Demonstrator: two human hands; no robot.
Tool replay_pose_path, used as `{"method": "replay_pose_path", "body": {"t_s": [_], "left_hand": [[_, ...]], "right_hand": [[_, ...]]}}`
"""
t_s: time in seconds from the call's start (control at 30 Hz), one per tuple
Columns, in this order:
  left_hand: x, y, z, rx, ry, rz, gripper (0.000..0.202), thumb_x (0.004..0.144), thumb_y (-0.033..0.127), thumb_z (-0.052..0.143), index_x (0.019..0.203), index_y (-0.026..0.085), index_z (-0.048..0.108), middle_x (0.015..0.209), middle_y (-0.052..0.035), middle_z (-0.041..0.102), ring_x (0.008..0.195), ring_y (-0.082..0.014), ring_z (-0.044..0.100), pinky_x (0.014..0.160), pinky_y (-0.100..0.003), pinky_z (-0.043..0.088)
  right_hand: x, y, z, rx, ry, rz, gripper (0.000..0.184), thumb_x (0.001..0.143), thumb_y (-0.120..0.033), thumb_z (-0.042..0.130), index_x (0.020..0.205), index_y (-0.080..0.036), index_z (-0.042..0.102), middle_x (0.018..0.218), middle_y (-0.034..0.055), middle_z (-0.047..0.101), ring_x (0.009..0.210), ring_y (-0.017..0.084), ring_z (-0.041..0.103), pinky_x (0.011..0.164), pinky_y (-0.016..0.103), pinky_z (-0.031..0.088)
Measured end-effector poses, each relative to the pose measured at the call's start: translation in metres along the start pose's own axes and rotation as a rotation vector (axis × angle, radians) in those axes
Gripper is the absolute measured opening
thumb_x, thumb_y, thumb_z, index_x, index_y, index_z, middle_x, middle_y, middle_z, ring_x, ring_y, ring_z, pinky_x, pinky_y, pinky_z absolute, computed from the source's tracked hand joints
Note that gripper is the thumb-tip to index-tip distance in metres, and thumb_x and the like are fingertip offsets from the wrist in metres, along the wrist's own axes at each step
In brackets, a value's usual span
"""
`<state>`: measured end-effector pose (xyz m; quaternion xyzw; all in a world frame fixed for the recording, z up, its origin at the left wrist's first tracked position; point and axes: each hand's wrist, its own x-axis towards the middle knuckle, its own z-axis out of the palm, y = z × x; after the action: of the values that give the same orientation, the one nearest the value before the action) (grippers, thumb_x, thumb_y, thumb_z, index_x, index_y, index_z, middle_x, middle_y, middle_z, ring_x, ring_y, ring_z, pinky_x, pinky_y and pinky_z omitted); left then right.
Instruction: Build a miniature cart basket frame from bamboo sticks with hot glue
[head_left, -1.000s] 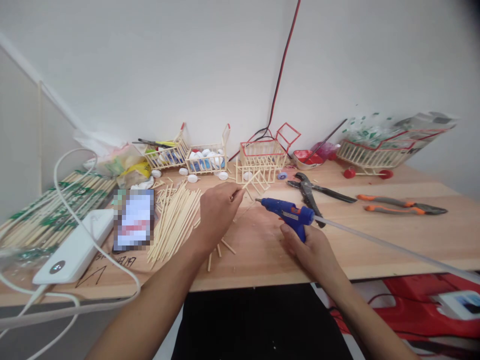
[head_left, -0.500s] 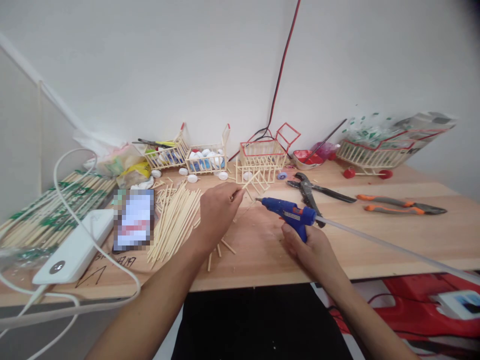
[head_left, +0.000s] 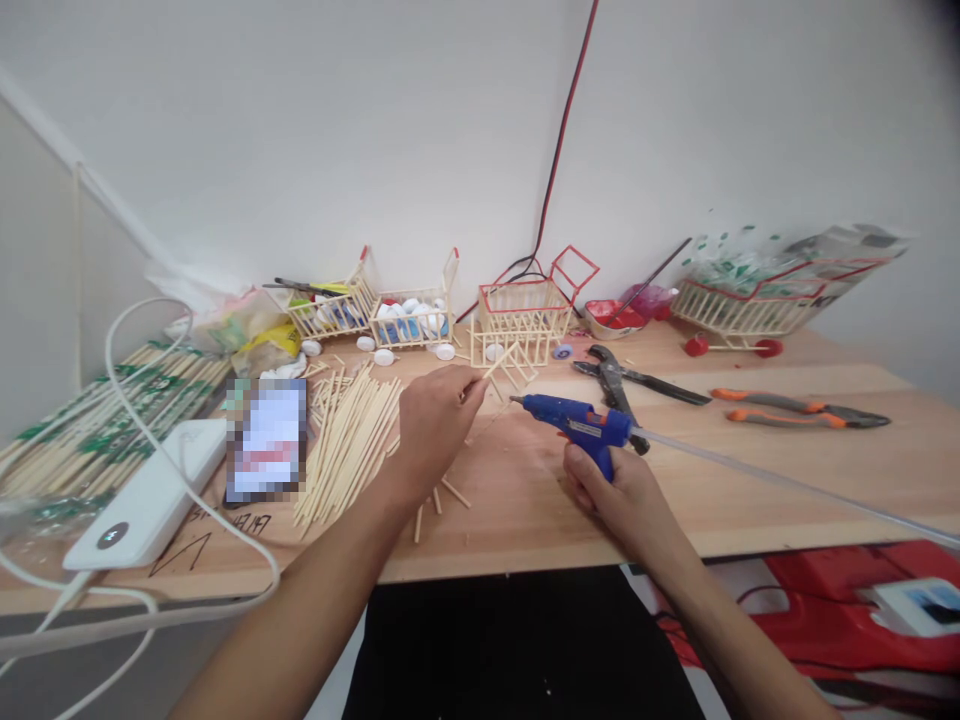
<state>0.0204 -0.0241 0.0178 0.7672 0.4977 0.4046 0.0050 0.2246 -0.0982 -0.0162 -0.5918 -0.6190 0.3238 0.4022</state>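
My right hand (head_left: 619, 500) is wrapped round the handle of a blue hot glue gun (head_left: 581, 420), its nozzle pointing left. A long pale glue stick (head_left: 750, 465) runs out of the gun's back to the right. The fingers of my left hand (head_left: 442, 410) pinch a thin wooden stick (head_left: 499, 362) a little left of the nozzle. More joined sticks (head_left: 517, 375) stand just beyond that hand; whether the pinched one is fixed to them I cannot tell. To the left of my left hand lies a pile of loose wooden sticks (head_left: 349, 450).
Small stick-built carts stand along the wall: one with a red rim (head_left: 525, 297), one holding white and blue items (head_left: 412, 318), a bigger one (head_left: 742, 305) at right. Locking pliers (head_left: 615, 385) and orange-handled pliers (head_left: 795, 408) lie right. A phone (head_left: 266, 440) and power bank (head_left: 150, 495) lie left.
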Motion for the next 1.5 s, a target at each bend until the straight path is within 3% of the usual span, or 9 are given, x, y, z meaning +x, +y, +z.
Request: {"method": "replay_pose_path", "body": {"t_s": [0.1, 0.6, 0.8, 0.97, 1.2, 1.33, 1.5], "left_hand": [[0.000, -0.001, 0.000, -0.005, 0.005, -0.004, 0.014, 0.085, 0.021, 0.059, 0.079, 0.019, 0.071, 0.076, -0.0037, 0.073, 0.069, -0.0162, 0.064, 0.066, -0.027, 0.044], [0.001, 0.000, -0.002, -0.016, -0.007, -0.018, 0.012, 0.084, 0.020, 0.060, 0.079, 0.018, 0.071, 0.078, -0.0042, 0.074, 0.070, -0.0164, 0.064, 0.067, -0.027, 0.043], [0.001, 0.000, -0.001, -0.001, -0.014, -0.017, 0.012, 0.084, 0.020, 0.061, 0.080, 0.018, 0.072, 0.078, -0.0039, 0.074, 0.070, -0.0165, 0.065, 0.067, -0.027, 0.043], [0.001, -0.001, 0.000, 0.006, -0.003, -0.017, 0.012, 0.085, 0.021, 0.061, 0.081, 0.018, 0.072, 0.078, -0.0031, 0.074, 0.071, -0.0162, 0.065, 0.067, -0.027, 0.043], [0.001, -0.001, -0.001, 0.011, 0.003, -0.008, 0.011, 0.084, 0.019, 0.061, 0.080, 0.018, 0.071, 0.080, -0.0031, 0.074, 0.071, -0.0162, 0.065, 0.066, -0.027, 0.042], [0.001, -0.002, 0.000, 0.012, 0.003, -0.017, 0.011, 0.084, 0.018, 0.061, 0.082, 0.018, 0.072, 0.082, -0.0031, 0.075, 0.071, -0.0163, 0.065, 0.066, -0.027, 0.042], [0.001, -0.001, 0.001, 0.011, -0.003, -0.027, 0.011, 0.083, 0.019, 0.062, 0.081, 0.017, 0.072, 0.079, -0.0029, 0.074, 0.070, -0.0165, 0.064, 0.066, -0.027, 0.041]], "right_hand": [[0.001, 0.000, 0.000, -0.001, -0.050, 0.038, 0.049, 0.086, -0.058, 0.045, 0.054, -0.021, 0.042, 0.046, -0.0008, 0.047, 0.043, 0.011, 0.044, 0.046, 0.024, 0.036], [-0.003, -0.001, -0.004, -0.065, 0.095, 0.114, 0.051, 0.083, -0.062, 0.046, 0.054, -0.020, 0.046, 0.046, 0.0006, 0.050, 0.044, 0.013, 0.046, 0.046, 0.025, 0.035], [-0.005, 0.009, -0.019, -0.180, 0.298, 0.069, 0.049, 0.080, -0.063, 0.048, 0.069, -0.017, 0.062, 0.056, 0.0054, 0.060, 0.055, 0.020, 0.057, 0.056, 0.029, 0.043], [0.006, 0.013, -0.061, -0.465, 0.434, 0.095, 0.041, 0.079, -0.055, 0.053, 0.098, -0.020, 0.064, 0.085, 0.0081, 0.069, 0.075, 0.025, 0.064, 0.064, 0.032, 0.045], [0.023, 0.042, -0.154, -0.937, 0.392, 0.354, 0.028, 0.084, -0.042, 0.059, 0.096, -0.017, 0.061, 0.088, 0.0155, 0.067, 0.075, 0.025, 0.059, 0.063, 0.033, 0.037], [0.032, 0.071, -0.195, -0.951, 0.374, 0.442, 0.031, 0.078, -0.040, 0.067, 0.095, -0.015, 0.066, 0.087, 0.0187, 0.067, 0.073, 0.025, 0.058, 0.063, 0.034, 0.036], [0.042, 0.089, -0.217, -0.941, 0.391, 0.555, 0.046, 0.076, -0.043, 0.070, 0.104, -0.008, 0.068, 0.083, 0.0226, 0.068, 0.059, 0.023, 0.050, 0.062, 0.036, 0.036]]}}
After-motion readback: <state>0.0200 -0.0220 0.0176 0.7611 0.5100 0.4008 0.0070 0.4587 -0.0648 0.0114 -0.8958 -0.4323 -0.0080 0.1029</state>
